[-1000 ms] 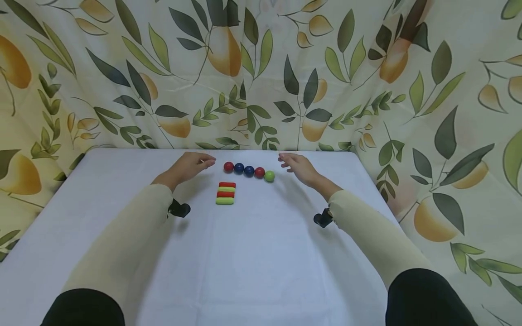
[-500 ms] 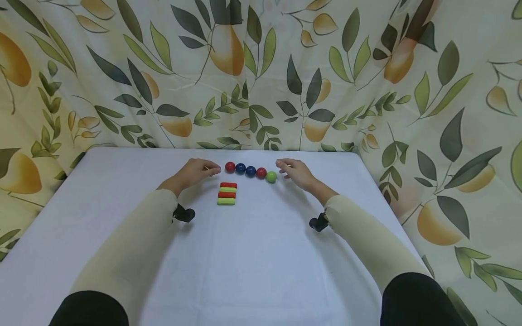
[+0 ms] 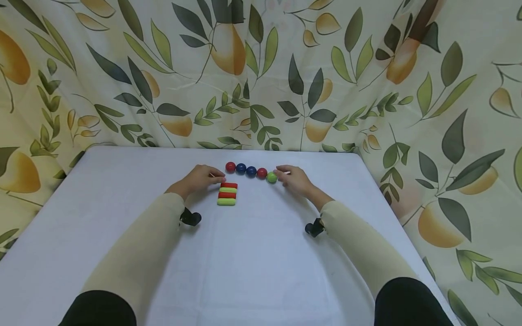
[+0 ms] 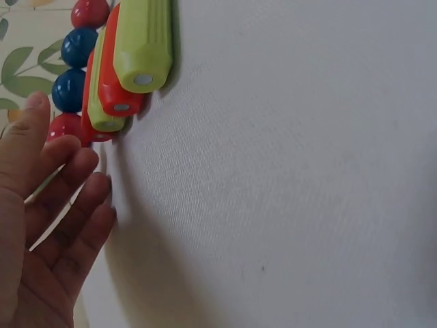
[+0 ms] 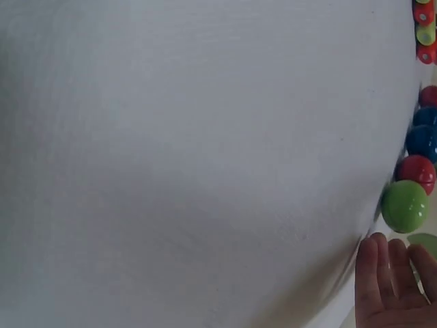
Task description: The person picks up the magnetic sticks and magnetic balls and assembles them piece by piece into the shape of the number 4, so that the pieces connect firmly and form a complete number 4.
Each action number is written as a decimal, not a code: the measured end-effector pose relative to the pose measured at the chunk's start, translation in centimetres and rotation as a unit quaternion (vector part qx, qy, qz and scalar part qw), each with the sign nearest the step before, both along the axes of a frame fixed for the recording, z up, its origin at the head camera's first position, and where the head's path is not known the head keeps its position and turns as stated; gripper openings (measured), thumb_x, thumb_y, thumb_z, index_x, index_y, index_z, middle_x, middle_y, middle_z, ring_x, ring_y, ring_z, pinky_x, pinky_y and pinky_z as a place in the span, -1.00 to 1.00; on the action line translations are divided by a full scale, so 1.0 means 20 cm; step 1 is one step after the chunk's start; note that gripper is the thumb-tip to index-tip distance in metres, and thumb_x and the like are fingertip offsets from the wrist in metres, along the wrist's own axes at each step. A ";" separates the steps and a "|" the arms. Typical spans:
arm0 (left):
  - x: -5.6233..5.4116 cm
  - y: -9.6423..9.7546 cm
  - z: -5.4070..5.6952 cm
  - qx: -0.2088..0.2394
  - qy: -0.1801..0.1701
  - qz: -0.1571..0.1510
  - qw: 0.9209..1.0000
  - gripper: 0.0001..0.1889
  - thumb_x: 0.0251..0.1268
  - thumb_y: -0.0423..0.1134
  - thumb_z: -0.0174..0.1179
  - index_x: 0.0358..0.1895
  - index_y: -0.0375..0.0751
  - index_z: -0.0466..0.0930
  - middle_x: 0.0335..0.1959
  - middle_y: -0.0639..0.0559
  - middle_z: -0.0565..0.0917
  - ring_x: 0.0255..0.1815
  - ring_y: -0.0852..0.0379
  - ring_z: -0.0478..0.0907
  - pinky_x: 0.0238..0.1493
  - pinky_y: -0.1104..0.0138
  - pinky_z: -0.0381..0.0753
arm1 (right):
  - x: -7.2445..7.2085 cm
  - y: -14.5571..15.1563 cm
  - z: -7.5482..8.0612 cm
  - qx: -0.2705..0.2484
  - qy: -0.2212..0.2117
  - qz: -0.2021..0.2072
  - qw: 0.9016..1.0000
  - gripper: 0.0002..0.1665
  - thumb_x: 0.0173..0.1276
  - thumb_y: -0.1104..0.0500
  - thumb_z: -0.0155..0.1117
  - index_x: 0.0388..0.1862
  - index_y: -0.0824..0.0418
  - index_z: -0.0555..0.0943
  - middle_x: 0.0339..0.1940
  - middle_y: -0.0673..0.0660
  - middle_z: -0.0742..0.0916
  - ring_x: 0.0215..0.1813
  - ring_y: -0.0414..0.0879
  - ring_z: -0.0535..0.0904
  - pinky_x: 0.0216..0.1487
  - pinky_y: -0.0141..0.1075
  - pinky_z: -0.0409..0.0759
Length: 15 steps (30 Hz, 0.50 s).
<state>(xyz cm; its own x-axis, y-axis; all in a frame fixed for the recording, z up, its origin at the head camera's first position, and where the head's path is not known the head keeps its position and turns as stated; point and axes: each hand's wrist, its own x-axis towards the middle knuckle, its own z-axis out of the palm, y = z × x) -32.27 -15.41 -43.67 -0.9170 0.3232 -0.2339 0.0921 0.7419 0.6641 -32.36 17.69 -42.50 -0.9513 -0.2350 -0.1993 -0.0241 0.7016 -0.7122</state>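
Observation:
A slightly slanting row of glossy balls lies near the table's far edge: a red ball [image 3: 230, 167] at the left, two blue balls [image 3: 251, 172], another red ball [image 3: 262, 173], and a green ball [image 3: 272, 177] at the right end. Just in front, alternating red and yellow-green sticks [image 3: 226, 195] lie side by side; the left wrist view shows silvery discs in their ends. My left hand [image 3: 200, 178], fingers loosely bent and thumb apart [image 4: 54, 225], has its fingertips at the farthest red stick. My right hand [image 3: 295, 180] has its fingertips right beside the green ball [image 5: 405, 206], fingers extended and holding nothing.
A white cloth covers the table [image 3: 261, 262]. Behind it and along the sides hangs a curtain [image 3: 228, 90] printed with fruit and leaves. Each wrist carries a small black camera mount [image 3: 190, 218].
My left hand has moved right and nearer, from left of the first red ball to the far end of the sticks. My right hand has come left and nearer, up to the green ball.

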 end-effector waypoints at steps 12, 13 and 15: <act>-0.01 0.05 0.01 -0.022 -0.015 -0.012 1.000 -0.70 0.39 -0.11 0.23 0.09 -0.10 0.69 0.04 -0.05 0.65 0.08 -0.02 0.44 0.15 0.17 0.51 | -0.01 -0.01 -0.06 -0.025 -0.005 -0.023 0.999 -0.34 0.46 -0.11 0.17 0.41 0.18 0.42 0.29 0.19 0.57 -0.02 0.03 0.64 0.01 -0.24 0.63; -0.01 0.05 0.01 -0.025 -0.015 -0.015 0.999 -0.71 0.39 -0.12 0.22 0.09 -0.10 0.70 0.03 -0.04 0.66 0.08 -0.02 0.43 0.15 0.17 0.50 | -0.01 -0.01 -0.06 -0.028 -0.006 -0.026 0.999 -0.35 0.45 -0.10 0.18 0.40 0.18 0.42 0.27 0.19 0.59 -0.04 0.03 0.64 -0.01 -0.25 0.63; -0.01 0.05 0.01 -0.030 -0.016 -0.017 0.999 -0.71 0.39 -0.12 0.22 0.08 -0.10 0.70 0.01 -0.04 0.67 0.07 -0.01 0.43 0.14 0.19 0.50 | -0.01 -0.02 -0.07 -0.032 -0.009 -0.034 0.999 -0.36 0.44 -0.09 0.21 0.39 0.18 0.44 0.24 0.18 0.60 -0.06 0.02 0.64 -0.04 -0.28 0.63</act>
